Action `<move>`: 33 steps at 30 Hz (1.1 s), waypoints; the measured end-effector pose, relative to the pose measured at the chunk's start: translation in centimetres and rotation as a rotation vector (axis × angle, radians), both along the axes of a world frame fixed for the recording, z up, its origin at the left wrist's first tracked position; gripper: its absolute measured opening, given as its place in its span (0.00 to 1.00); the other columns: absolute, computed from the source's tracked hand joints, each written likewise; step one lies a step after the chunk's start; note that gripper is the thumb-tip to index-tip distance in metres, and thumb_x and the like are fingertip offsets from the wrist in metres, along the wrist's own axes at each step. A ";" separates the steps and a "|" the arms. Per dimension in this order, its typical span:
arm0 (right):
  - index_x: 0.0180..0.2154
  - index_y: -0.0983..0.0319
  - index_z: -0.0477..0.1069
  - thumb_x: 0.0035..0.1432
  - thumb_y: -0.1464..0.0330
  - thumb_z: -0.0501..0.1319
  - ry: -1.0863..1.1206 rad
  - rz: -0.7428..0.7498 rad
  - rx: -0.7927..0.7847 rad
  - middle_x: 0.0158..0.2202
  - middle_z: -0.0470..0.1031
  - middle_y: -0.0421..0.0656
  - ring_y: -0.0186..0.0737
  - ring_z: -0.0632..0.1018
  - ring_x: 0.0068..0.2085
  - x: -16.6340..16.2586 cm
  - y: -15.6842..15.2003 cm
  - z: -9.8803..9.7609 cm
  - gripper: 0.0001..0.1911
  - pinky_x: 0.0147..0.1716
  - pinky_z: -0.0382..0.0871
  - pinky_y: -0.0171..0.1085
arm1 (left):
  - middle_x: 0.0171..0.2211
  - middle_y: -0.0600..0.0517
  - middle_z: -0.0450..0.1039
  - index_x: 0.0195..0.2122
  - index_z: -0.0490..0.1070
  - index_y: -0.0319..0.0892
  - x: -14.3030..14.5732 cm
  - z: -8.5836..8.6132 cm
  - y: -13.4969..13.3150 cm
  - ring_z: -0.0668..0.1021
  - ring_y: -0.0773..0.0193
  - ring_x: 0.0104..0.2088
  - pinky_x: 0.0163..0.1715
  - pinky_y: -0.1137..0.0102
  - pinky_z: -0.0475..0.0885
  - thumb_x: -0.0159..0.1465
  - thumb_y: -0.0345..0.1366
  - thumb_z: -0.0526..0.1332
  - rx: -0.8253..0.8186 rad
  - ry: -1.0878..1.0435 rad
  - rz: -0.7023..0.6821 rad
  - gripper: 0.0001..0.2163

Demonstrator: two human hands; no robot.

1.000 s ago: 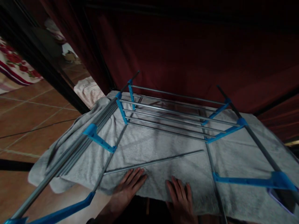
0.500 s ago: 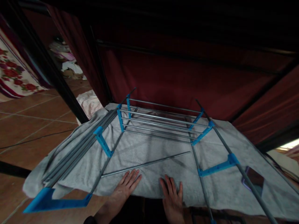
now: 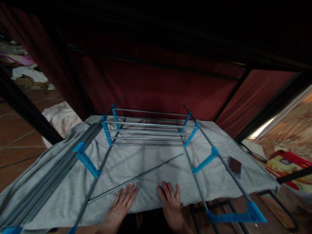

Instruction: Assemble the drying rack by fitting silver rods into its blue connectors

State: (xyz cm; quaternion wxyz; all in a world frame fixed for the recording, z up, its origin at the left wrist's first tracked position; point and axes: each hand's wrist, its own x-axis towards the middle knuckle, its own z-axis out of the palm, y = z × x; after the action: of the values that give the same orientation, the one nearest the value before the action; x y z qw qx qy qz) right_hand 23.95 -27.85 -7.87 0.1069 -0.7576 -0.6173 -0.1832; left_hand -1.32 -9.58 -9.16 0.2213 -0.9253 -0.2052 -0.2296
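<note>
Grey blanket (image 3: pixel 149 196) lies under the left hand (image 3: pixel 121 204) and right hand (image 3: pixel 170 203), fingers slightly apart, gripping nothing. Just beyond lies a rod (image 3: pixel 146 174), between the blue-jointed rack's (image 3: pixel 149 124) sides. Only the view has swung right; the rod remains seemingly unattached.

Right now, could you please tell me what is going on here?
The person's left hand and right hand rest palms down on a grey blanket, holding nothing. A loose rod lies diagonally just beyond the left hand. Crossbars span the far end of a metal rack, with none between the next pair of blue brackets.
</note>
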 end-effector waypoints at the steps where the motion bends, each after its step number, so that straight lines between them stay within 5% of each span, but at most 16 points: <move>1: 0.72 0.45 0.59 0.63 0.78 0.57 0.002 0.001 0.002 0.72 0.68 0.40 0.50 0.68 0.71 -0.1 0.0 0.2 0.40 0.76 0.32 0.63 | 0.73 0.48 0.64 0.71 0.66 0.54 0.1 0.2 0.0 0.67 0.55 0.72 0.62 0.53 0.77 0.59 0.23 0.56 -0.035 -0.036 -0.024 0.38; 4: 0.73 0.47 0.59 0.61 0.80 0.56 0.021 0.010 0.010 0.72 0.68 0.42 0.49 0.68 0.70 0.0 0.0 0.5 0.42 0.76 0.29 0.61 | 0.66 0.47 0.74 0.63 0.75 0.54 0.5 0.6 0.2 0.77 0.53 0.65 0.54 0.50 0.80 0.56 0.23 0.57 -0.080 -0.131 -0.094 0.34; 8: 0.75 0.48 0.54 0.59 0.82 0.55 0.077 0.043 -0.081 0.73 0.66 0.44 0.50 0.67 0.71 0.6 -0.1 0.3 0.47 0.76 0.38 0.62 | 0.61 0.48 0.79 0.56 0.80 0.56 0.9 1.4 0.2 0.80 0.54 0.61 0.56 0.50 0.78 0.59 0.27 0.58 0.185 0.139 0.017 0.26; 14: 0.77 0.48 0.43 0.51 0.83 0.54 0.129 0.072 -0.201 0.78 0.56 0.44 0.53 0.62 0.75 1.5 -0.6 0.3 0.56 0.74 0.47 0.66 | 0.63 0.48 0.77 0.59 0.78 0.55 1.4 3.4 -1.5 0.77 0.52 0.64 0.59 0.48 0.75 0.59 0.25 0.56 0.188 0.264 0.075 0.29; 19: 0.77 0.48 0.44 0.47 0.84 0.52 0.169 0.094 -0.217 0.79 0.54 0.43 0.52 0.60 0.76 1.4 -0.9 1.4 0.59 0.74 0.47 0.67 | 0.64 0.50 0.76 0.61 0.77 0.58 1.8 4.0 -3.4 0.75 0.54 0.65 0.59 0.49 0.75 0.62 0.24 0.52 0.159 0.317 0.205 0.30; 23: 0.76 0.50 0.48 0.44 0.84 0.50 0.252 0.071 -0.277 0.78 0.54 0.45 0.51 0.57 0.77 1.1 -1.0 3.1 0.58 0.73 0.46 0.69 | 0.69 0.46 0.70 0.67 0.71 0.54 1.7 5.3 -4.4 0.73 0.49 0.68 0.61 0.46 0.75 0.62 0.26 0.57 -0.079 0.378 0.205 0.32; 27: 0.76 0.50 0.52 0.52 0.80 0.52 0.367 0.103 -0.327 0.78 0.55 0.46 0.52 0.56 0.78 1.7 -1.3 4.0 0.51 0.73 0.48 0.70 | 0.68 0.40 0.70 0.70 0.67 0.46 2.2 6.8 -4.1 0.77 0.49 0.65 0.64 0.50 0.74 0.67 0.32 0.61 -0.466 0.163 0.099 0.28; 30: 0.73 0.48 0.59 0.62 0.73 0.54 0.462 0.108 -0.285 0.75 0.62 0.46 0.52 0.61 0.76 2.2 -1.2 3.4 0.39 0.72 0.51 0.69 | 0.66 0.41 0.73 0.69 0.67 0.44 3.0 7.0 -2.7 0.77 0.50 0.64 0.63 0.53 0.74 0.73 0.32 0.55 -0.506 0.004 0.113 0.24; 33: 0.67 0.50 0.69 0.68 0.68 0.53 0.591 0.019 -0.112 0.70 0.71 0.47 0.51 0.70 0.71 2.3 -0.2 2.3 0.29 0.72 0.56 0.65 | 0.68 0.40 0.71 0.70 0.67 0.41 3.8 6.7 -1.1 0.75 0.49 0.66 0.65 0.53 0.72 0.70 0.23 0.51 -0.562 0.060 0.207 0.28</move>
State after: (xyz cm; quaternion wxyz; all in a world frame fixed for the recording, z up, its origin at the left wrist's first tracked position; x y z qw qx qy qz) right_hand 26.28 -28.07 -5.53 0.2416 -0.7770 -0.5756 0.0809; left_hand 2.50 -10.65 -2.44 -0.0154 -0.9309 -0.3472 -0.1128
